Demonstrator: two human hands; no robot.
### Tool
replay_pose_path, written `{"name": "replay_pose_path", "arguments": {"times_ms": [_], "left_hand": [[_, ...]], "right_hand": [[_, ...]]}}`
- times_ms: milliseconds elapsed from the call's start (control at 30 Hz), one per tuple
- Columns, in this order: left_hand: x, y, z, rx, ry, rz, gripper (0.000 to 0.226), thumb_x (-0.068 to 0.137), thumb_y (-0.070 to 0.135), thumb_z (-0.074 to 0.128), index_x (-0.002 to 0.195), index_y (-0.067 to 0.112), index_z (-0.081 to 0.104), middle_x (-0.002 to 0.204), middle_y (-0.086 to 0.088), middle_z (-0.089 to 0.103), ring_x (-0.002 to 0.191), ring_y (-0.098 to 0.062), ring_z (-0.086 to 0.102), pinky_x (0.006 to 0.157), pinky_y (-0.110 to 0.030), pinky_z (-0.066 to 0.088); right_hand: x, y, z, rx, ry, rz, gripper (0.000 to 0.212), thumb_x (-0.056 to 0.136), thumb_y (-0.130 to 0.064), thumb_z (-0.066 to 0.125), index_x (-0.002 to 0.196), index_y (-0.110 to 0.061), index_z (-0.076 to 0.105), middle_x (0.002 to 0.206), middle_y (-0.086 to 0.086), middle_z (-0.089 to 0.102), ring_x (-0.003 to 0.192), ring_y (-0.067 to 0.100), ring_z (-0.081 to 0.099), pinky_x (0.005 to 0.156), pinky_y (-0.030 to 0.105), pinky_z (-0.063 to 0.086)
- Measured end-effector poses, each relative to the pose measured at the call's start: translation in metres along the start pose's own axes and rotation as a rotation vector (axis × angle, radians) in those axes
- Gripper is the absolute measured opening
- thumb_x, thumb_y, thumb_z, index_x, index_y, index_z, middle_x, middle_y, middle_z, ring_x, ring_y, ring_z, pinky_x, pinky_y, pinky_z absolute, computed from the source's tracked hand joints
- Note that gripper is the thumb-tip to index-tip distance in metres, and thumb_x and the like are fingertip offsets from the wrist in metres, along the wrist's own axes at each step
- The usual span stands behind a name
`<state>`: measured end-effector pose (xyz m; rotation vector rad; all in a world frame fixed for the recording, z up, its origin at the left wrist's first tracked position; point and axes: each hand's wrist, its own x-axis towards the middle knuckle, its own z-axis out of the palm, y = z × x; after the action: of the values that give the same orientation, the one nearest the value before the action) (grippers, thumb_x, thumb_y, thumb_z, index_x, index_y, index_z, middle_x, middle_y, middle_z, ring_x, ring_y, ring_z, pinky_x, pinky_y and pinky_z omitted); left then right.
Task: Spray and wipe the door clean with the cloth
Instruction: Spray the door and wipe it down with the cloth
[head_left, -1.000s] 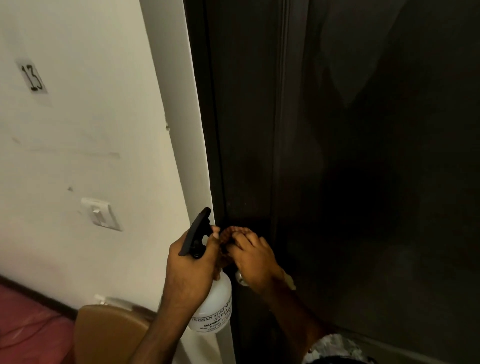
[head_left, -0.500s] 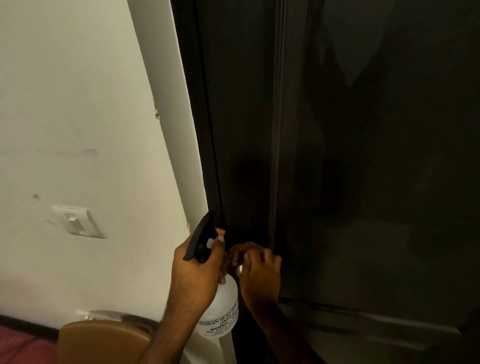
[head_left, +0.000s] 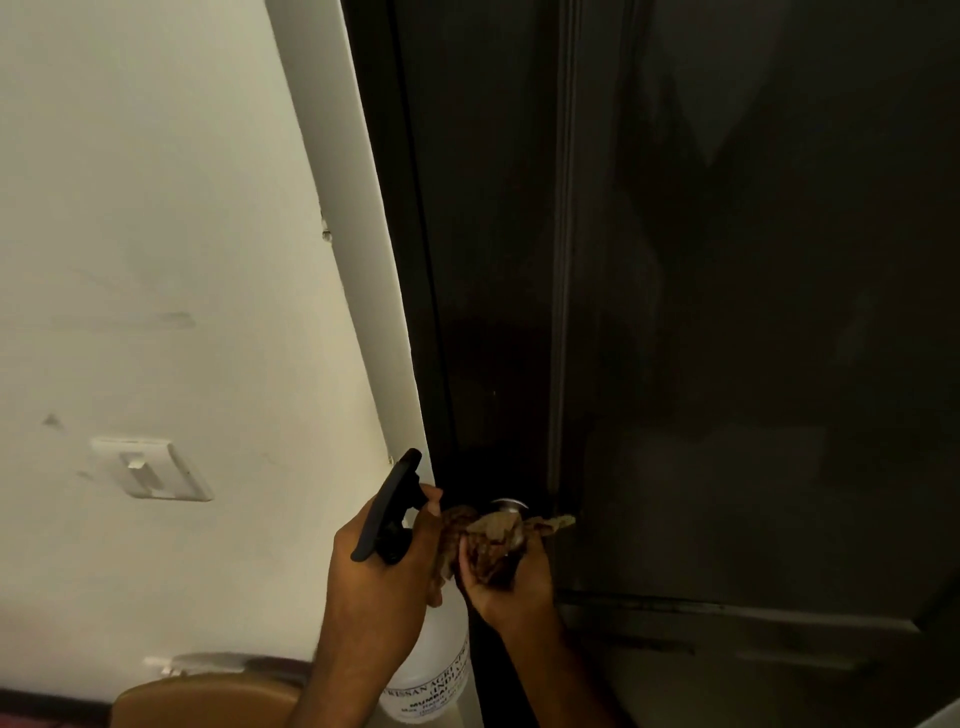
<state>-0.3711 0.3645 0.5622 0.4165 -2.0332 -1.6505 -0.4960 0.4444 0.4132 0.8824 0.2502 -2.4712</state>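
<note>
A dark, glossy door (head_left: 727, 312) fills the right of the view. Low on its left edge, my right hand (head_left: 511, 579) presses a crumpled brown cloth (head_left: 493, 535) over the metal door knob (head_left: 506, 504), which shows only as a small arc above the cloth. Just to the left, my left hand (head_left: 384, 577) grips a spray bottle by its neck. Its black trigger head (head_left: 392, 506) points up and left, and its white labelled body (head_left: 434, 680) hangs below my fist.
A cream wall (head_left: 156, 208) with a white switch plate (head_left: 150, 467) stands to the left of the white door frame (head_left: 363, 260). A tan chair back (head_left: 208, 701) sits at the bottom left, close under my left forearm.
My right hand has turned palm-up around the knob, and the cloth now shows on top of my fingers. The view has shifted down and to the right; the bottle hand stays beside the knob.
</note>
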Motion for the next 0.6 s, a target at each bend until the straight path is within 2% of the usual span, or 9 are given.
{"name": "replay_pose_path", "arguments": {"times_ms": [100,167,233,267,367,400,467,533,600], "left_hand": [[0.001,-0.003,-0.007,0.017,0.003,0.015,0.008,0.101,0.016,0.066,0.095,0.015,0.072,0.046,-0.006,0.064,0.04,-0.017,0.062,0.048,-0.014,0.053],[0.001,-0.007,-0.01,0.016,0.008,0.008,0.008,0.1,0.019,0.067,0.101,0.015,0.074,0.046,-0.007,0.063,0.041,-0.018,0.062,0.049,-0.014,0.054],[0.001,-0.007,-0.011,-0.006,0.008,-0.01,0.01,0.099,0.02,0.068,0.106,0.015,0.073,0.046,-0.007,0.063,0.041,-0.018,0.063,0.047,-0.011,0.051],[0.0,-0.006,-0.01,-0.019,0.005,-0.018,0.01,0.098,0.02,0.068,0.107,0.016,0.072,0.047,-0.008,0.063,0.041,-0.017,0.064,0.046,-0.01,0.05],[0.002,-0.006,-0.009,-0.04,-0.013,-0.012,0.007,0.1,0.021,0.067,0.104,0.019,0.072,0.051,-0.021,0.061,0.041,-0.016,0.061,0.047,-0.009,0.049],[0.002,-0.007,-0.008,-0.044,-0.017,-0.007,0.007,0.1,0.021,0.067,0.103,0.019,0.073,0.053,-0.023,0.061,0.042,-0.016,0.061,0.048,-0.01,0.05],[0.002,-0.008,-0.004,-0.053,-0.025,0.008,0.007,0.101,0.022,0.067,0.103,0.02,0.073,0.053,-0.021,0.062,0.044,-0.017,0.061,0.051,-0.013,0.053],[0.003,-0.009,0.002,-0.062,-0.046,0.018,0.006,0.101,0.023,0.067,0.102,0.022,0.073,0.054,-0.019,0.063,0.045,-0.018,0.062,0.052,-0.018,0.056],[0.006,-0.01,0.008,-0.077,-0.063,0.023,0.007,0.101,0.022,0.067,0.101,0.024,0.074,0.054,-0.021,0.062,0.045,-0.019,0.061,0.052,-0.02,0.057]], "right_hand": [[0.003,-0.006,-0.001,-0.185,0.035,-0.134,0.046,0.102,-0.043,0.06,0.136,-0.013,0.064,0.133,0.024,0.065,0.115,0.043,0.064,0.087,0.055,0.058],[0.006,-0.004,-0.005,-0.349,0.06,-0.34,0.025,0.1,-0.036,0.067,0.118,-0.019,0.07,0.12,0.017,0.071,0.104,0.041,0.07,0.078,0.054,0.063],[0.003,-0.003,-0.011,-0.636,0.133,-0.721,0.006,0.094,-0.03,0.073,0.095,-0.033,0.069,0.11,0.003,0.07,0.094,0.029,0.071,0.063,0.045,0.062],[0.0,-0.003,-0.015,-0.842,0.115,-0.946,0.015,0.088,-0.028,0.077,0.086,-0.039,0.067,0.111,-0.008,0.068,0.096,0.023,0.069,0.062,0.046,0.062],[0.004,-0.008,-0.033,-1.665,0.051,-1.598,0.024,0.083,-0.024,0.082,0.081,-0.041,0.065,0.113,-0.02,0.063,0.112,0.015,0.056,0.087,0.048,0.057],[0.006,-0.012,-0.04,-1.9,0.044,-1.668,0.018,0.081,-0.029,0.082,0.085,-0.038,0.067,0.116,-0.013,0.065,0.114,0.021,0.054,0.09,0.049,0.056],[0.01,-0.027,-0.054,-2.091,-0.078,-1.62,0.027,0.073,-0.028,0.088,0.093,-0.033,0.071,0.12,-0.007,0.065,0.115,0.027,0.051,0.085,0.045,0.059],[0.008,-0.045,-0.062,-2.131,-0.195,-1.431,0.032,0.074,-0.02,0.086,0.097,-0.036,0.069,0.121,-0.013,0.062,0.113,0.022,0.052,0.078,0.027,0.055],[0.006,-0.06,-0.071,-2.141,-0.186,-1.276,0.019,0.086,-0.022,0.071,0.099,-0.035,0.066,0.129,-0.02,0.051,0.115,0.019,0.055,0.072,0.008,0.041]]}}
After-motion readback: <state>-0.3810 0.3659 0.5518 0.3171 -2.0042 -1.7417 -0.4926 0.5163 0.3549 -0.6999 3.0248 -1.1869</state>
